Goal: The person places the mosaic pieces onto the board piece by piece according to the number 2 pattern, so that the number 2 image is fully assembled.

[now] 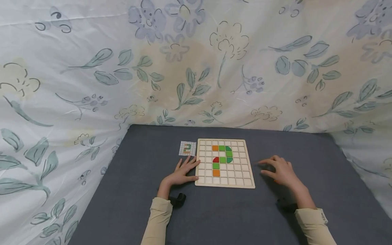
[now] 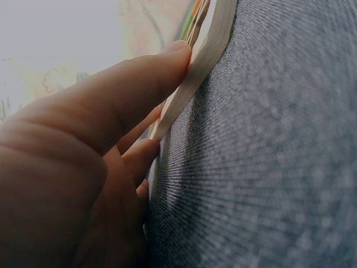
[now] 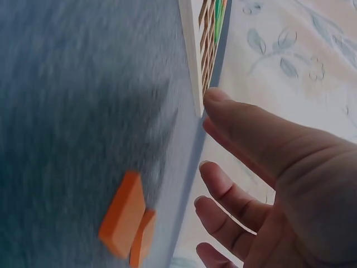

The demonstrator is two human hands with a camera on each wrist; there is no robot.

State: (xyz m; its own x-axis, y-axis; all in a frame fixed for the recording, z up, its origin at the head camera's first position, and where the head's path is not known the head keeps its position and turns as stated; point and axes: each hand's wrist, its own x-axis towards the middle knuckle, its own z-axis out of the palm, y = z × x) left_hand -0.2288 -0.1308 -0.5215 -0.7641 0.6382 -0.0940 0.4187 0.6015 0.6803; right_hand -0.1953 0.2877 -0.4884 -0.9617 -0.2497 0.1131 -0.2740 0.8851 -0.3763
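A pale wooden grid board [image 1: 226, 186] lies on the dark cloth. Orange, green and red pieces fill some of its squares, among them a red rounded piece [image 1: 216, 159] and an orange square [image 1: 216, 173]. My left hand [image 1: 180, 174] touches the board's left edge with thumb and fingertips, its fingers spread and fairly straight. To the right of the board, my right hand [image 1: 281, 172] hovers with loosely bent fingers and holds nothing. In the right wrist view, two orange pieces [image 3: 122, 215] lie on the cloth near that hand; the head view hides them.
A small printed card [image 1: 183, 148] with a coloured grid pattern lies by the board's upper left corner. Dark cloth [image 1: 147, 153] covers the table. Floral fabric [image 1: 196, 81] hangs behind and at the sides. A black wrist device [image 1: 179, 200] sits at the left wrist.
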